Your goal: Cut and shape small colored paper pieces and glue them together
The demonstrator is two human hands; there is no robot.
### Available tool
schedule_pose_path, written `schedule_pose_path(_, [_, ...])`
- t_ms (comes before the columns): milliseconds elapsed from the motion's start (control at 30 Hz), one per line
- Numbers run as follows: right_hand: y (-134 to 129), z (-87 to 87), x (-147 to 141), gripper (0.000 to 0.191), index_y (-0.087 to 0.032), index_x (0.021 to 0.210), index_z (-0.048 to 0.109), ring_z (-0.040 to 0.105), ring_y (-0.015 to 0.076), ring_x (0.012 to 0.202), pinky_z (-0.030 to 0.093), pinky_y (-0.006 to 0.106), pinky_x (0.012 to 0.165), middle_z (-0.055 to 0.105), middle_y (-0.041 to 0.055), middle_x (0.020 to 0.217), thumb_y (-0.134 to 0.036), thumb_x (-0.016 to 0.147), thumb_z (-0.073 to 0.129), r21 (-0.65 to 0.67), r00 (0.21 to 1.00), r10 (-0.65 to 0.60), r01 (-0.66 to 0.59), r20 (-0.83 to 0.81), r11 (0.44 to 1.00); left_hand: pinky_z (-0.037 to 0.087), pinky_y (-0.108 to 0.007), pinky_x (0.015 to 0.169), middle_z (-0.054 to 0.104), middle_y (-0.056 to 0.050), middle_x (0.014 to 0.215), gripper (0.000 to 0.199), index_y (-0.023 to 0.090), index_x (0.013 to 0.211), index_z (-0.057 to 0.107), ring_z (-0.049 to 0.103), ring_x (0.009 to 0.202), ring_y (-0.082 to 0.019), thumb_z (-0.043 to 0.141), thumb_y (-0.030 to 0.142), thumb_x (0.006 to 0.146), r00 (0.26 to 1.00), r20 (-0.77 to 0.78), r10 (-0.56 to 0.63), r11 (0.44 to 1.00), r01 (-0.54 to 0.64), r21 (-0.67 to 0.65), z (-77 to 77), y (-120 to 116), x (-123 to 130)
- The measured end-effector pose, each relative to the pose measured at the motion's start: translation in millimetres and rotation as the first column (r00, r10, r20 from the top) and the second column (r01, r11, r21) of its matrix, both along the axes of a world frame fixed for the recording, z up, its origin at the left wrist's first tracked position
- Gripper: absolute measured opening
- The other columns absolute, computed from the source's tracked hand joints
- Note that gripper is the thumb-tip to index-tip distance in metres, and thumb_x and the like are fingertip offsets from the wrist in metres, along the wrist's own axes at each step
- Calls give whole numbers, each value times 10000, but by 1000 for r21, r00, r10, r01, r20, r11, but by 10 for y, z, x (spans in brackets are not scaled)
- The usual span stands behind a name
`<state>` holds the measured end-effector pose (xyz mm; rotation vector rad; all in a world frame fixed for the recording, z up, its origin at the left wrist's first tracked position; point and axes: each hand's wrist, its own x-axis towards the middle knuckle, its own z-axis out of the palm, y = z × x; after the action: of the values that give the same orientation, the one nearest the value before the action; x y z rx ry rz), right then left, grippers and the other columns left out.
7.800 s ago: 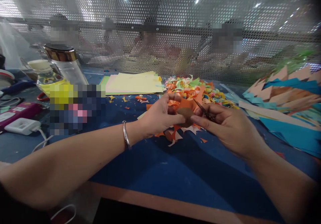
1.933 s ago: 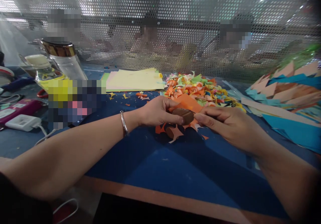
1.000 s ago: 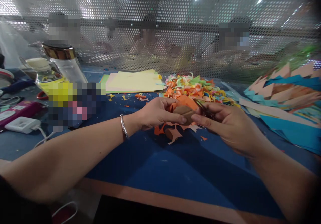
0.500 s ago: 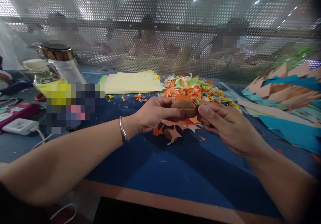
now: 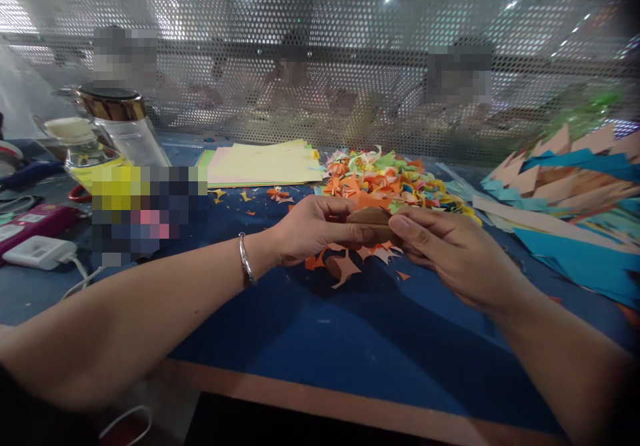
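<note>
"While a brown piece (image 5: 369,216) is held above a blue tabletop (image 5: 325,339), which hand has it?"

"The left hand (image 5: 315,229) does, its thumb and fingers closed on the left end. The right hand (image 5: 450,253) narrows to a pinch at the other end, thumb uppermost; whether it grips the piece or something hidden in the curled fingers, I cannot tell."

"And around the hands?"

"Orange paper (image 5: 370,201) lies just behind the piece. Nearer the wearer, a pale pink offcut (image 5: 347,269) with curved edges rests over a rounded brown scrap (image 5: 333,264). Beyond, a loose heap of paper scraps (image 5: 395,178) spreads in orange, yellow and green, beside a stack of sheets (image 5: 270,161) topped in pale yellow."

"Any containers?"

"Two, at the far left. A clear flask (image 5: 135,141) wears a dark lid with a gold-toned band; its contents cannot be made out. Next to it, a smaller clear bottle (image 5: 80,157) carries a white cap; blurring covers its lower part, so its fill is unclear."

"What frames the scene?"

"A purple power strip (image 5: 40,226) with a white charger (image 5: 40,253) at left, blue paper (image 5: 575,259) and pointed pink sheets (image 5: 560,141) at right. Behind stands a perforated metal screen (image 5: 325,13), with people (image 5: 293,89) dimly visible through it."
</note>
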<state>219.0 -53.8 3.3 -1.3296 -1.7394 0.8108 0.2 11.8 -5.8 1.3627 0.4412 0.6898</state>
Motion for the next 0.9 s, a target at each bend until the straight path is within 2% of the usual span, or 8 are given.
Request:
schedule_pose_path(133, [1, 3, 7, 585, -206, 724, 611, 295, 100, 521, 218, 260, 440, 373, -42, 609, -767, 887, 657, -29, 1000, 8, -9, -20, 1000, 527, -271, 718, 770, -42, 847, 284, 137, 904, 793, 697, 771, -132, 921, 323, 733, 1000, 0, -5, 1000, 5, 14, 10, -1, -3])
schedule_pose_path(300, [-7, -9, 33, 561, -210, 736, 618, 321, 107, 545, 239, 267, 464, 387, -33, 634, -743, 908, 650, -33, 1000, -2, 2, -12, 999, 515, -281, 738, 755, -33, 834, 252, 135, 899, 788, 674, 755, -120, 894, 316, 759, 1000, -22, -2, 999, 3, 46, 23, 0, -6])
schedule_pose_path(467, [-8, 11, 25, 605, -210, 664, 535, 351, 119, 576, 259, 268, 470, 410, -14, 661, -754, 905, 642, 7, 1000, 2, -2, 21, 1000, 510, -287, 749, 741, -31, 841, 265, 126, 887, 780, 662, 763, -120, 887, 336, 766, 999, -38, -5, 998, 8, 61, 25, 11, -10])
schedule_pose_path(667, [8, 16, 62, 565, -218, 688, 599, 315, 110, 527, 226, 273, 443, 435, -15, 654, -724, 939, 619, 75, 995, 4, -11, 99, 997, 486, -263, 678, 696, -1, 767, 269, 124, 865, 771, 617, 683, -95, 893, 339, 760, 999, -42, 10, 996, -6, 89, 31, 15, -16])
schedule_pose_path(900, [-7, 51, 55, 557, -232, 666, 599, 377, 130, 543, 278, 279, 477, 443, -14, 622, -714, 945, 619, 82, 991, 24, -36, 135, 996, 476, -258, 659, 704, -4, 765, 250, 126, 843, 763, 614, 669, -93, 888, 326, 761, 999, -54, 1, 995, 5, 102, 31, 27, -9])
